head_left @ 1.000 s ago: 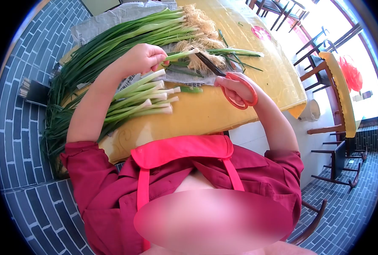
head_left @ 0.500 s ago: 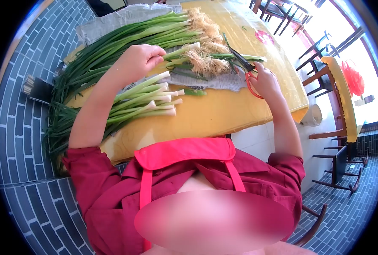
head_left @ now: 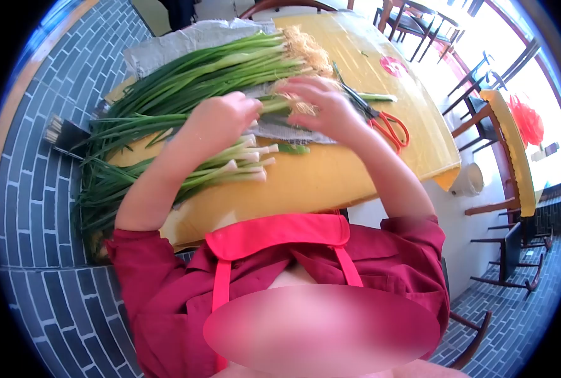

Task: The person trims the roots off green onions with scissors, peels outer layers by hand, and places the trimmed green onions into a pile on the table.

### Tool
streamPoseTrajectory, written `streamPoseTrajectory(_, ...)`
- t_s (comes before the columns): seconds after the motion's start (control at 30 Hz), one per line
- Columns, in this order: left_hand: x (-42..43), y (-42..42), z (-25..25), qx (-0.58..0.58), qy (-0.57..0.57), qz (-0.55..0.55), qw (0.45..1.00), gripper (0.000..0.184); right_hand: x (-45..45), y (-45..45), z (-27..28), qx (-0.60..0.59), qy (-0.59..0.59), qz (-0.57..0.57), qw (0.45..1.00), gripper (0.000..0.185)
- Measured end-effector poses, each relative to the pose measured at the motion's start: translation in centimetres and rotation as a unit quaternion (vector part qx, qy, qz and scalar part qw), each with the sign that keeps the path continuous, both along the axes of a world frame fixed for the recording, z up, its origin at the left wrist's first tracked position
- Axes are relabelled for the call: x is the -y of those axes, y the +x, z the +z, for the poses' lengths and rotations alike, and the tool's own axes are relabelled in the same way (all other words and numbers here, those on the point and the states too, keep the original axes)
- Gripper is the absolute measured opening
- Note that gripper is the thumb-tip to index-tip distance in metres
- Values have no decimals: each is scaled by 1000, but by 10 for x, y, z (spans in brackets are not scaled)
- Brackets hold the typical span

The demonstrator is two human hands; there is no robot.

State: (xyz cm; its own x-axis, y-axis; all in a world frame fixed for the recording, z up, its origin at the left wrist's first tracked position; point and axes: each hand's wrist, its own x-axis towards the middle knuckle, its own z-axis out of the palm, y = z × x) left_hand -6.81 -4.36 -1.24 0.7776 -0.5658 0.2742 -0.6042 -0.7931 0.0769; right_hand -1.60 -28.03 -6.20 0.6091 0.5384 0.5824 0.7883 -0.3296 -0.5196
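My left hand [head_left: 227, 116] is closed, its fingers wrapped round a green onion near the white end. Over the cut roots, my right hand [head_left: 318, 104] has its fingers spread, slightly blurred. Red-handled scissors [head_left: 390, 129] lie on the yellow table to the right of it. Behind both hands stretches a big pile of green onions [head_left: 211, 63] with stringy roots [head_left: 309, 50] on newspaper [head_left: 198, 39]. Nearer me, trimmed onions [head_left: 230, 165] lie with their white ends pointing right.
The yellow-covered table [head_left: 312, 176] reaches to my apron. A black holder [head_left: 69, 137] stands at the left. Chairs [head_left: 412, 25], another yellow-topped table [head_left: 513, 151], a red bag [head_left: 526, 120] and a bin [head_left: 469, 179] are at the right. A person's dark-clothed legs [head_left: 179, 12] show at the top.
The scissors have left my right hand and now lie on the table. My right hand has moved left, opened, over the roots beside my left hand.
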Motion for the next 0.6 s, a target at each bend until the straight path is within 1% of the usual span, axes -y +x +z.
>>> streamPoseTrajectory(0.03, -1, -2, 1, 6, -15, -3, 1000, 17, -11, 3, -4, -1, 25, 34, 999, 39)
streamPoseTrajectory(0.13, -8, -7, 1, 23, -52, -21, 998, 16, -21, 8, -1, -156, 21, 34, 987, 24)
streamPoseTrajectory(0.2, -17, -10, 1, 20, -54, 0, 998, 16, -22, 10, 1, -282, 115, 37, 952, 18)
streamPoseTrajectory(0.23, -20, -11, 1, 16, -57, 9, 998, 16, -20, 11, 1, -345, 158, 37, 924, 16)
streamPoseTrajectory(0.37, -35, -16, -2, 18, -31, 24, 999, 16, -12, 20, -10, -334, 128, 27, 934, 16)
streamPoseTrajectory(0.4, -42, -15, -1, 29, 2, 40, 999, 16, -8, 25, -15, -327, 130, 6, 936, 17)
streamPoseTrajectory(0.5, -72, -14, 4, 50, -8, 56, 997, 19, 7, 35, -25, -255, 67, -110, 958, 19)
streamPoseTrajectory(0.57, -93, -17, 8, 59, -12, 61, 996, 16, 14, 41, -33, -259, 70, -134, 954, 20)
streamPoseTrajectory(0.6, -105, -19, 10, 49, -4, 55, 997, 18, 14, 38, -33, -257, 70, -138, 954, 20)
